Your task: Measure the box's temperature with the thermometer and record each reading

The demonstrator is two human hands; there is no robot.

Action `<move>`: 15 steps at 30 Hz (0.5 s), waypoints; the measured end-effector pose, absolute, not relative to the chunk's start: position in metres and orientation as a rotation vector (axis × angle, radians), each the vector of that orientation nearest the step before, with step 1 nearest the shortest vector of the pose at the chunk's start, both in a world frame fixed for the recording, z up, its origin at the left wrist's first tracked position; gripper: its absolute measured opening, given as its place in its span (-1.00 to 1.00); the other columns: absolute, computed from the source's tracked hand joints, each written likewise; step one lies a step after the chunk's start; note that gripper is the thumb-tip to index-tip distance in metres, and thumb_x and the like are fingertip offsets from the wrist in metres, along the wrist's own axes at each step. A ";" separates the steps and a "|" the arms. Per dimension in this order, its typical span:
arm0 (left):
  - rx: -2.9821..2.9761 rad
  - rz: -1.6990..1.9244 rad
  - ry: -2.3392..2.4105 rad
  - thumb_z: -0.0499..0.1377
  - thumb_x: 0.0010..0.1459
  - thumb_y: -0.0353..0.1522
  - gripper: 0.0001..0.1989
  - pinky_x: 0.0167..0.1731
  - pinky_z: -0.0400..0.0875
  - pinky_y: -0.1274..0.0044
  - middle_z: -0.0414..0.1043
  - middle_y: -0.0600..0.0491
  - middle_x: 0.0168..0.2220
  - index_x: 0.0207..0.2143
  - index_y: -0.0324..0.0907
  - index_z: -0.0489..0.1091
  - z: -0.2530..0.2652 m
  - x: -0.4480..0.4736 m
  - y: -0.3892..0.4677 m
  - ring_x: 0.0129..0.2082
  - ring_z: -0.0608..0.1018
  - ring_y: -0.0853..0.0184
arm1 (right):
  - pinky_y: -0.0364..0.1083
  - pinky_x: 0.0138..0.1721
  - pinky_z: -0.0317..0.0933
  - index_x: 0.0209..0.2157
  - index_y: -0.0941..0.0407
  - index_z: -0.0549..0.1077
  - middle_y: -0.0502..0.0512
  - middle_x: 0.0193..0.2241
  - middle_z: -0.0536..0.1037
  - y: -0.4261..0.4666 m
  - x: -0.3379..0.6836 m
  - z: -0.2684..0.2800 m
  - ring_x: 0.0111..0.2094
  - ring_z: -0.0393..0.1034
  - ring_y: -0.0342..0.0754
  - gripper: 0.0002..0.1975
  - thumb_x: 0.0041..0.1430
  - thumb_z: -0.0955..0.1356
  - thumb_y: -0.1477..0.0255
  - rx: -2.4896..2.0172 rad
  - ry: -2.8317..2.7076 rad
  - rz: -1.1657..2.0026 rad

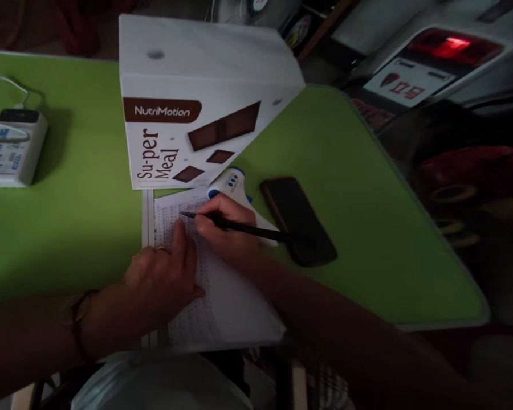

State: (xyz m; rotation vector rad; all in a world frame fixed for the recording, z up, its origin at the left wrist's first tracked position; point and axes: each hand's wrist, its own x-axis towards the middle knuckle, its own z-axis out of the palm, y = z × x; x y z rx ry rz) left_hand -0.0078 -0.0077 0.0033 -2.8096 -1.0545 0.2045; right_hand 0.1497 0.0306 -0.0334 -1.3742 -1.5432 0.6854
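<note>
My right hand [226, 230] grips a slim black pen [256, 230], its tip down near the top of a sheet of paper [243, 302]. Rows of small, dense handwriting cover the left part of that sheet; the right part is blank. My left hand [160, 279] rests on the paper with the index finger stretched toward the pen tip and the thumb out to the side; its other fingers are partly bent, and nothing is in it. Just beyond my right hand lies a white and blue handheld device [235, 191], partly covered by the hand.
A white NutriMotion box [162, 68] stands behind the paper on the green table [389, 250]. To the right lies a dark phone [301, 219]. A white power bank-like block [15, 151] with cables sits at the left. Beyond the table is a white appliance with a red light [457, 45].
</note>
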 end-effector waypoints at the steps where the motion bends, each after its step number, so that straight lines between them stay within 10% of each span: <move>1: -2.811 0.217 -1.058 0.20 0.13 0.09 -0.14 -0.59 0.45 0.45 0.13 -0.50 0.23 0.21 -0.45 0.31 0.003 -0.008 -0.008 -0.56 0.55 0.25 | -0.14 -0.51 0.16 -0.50 0.08 0.37 -0.08 -0.61 0.37 0.031 0.150 -0.034 -0.57 0.20 -0.18 -0.95 0.00 0.32 0.42 -1.374 -1.557 0.665; 15: -2.762 0.052 -1.017 0.17 0.18 0.07 -0.15 -0.66 0.31 0.48 0.14 -0.55 0.22 0.21 -0.51 0.27 -0.007 -0.011 -0.012 -0.61 0.47 0.34 | -0.14 -0.54 0.12 -0.53 0.07 0.36 -0.07 -0.62 0.36 0.032 0.153 -0.035 -0.57 0.17 -0.17 -0.91 0.02 0.32 0.41 -1.352 -1.631 0.635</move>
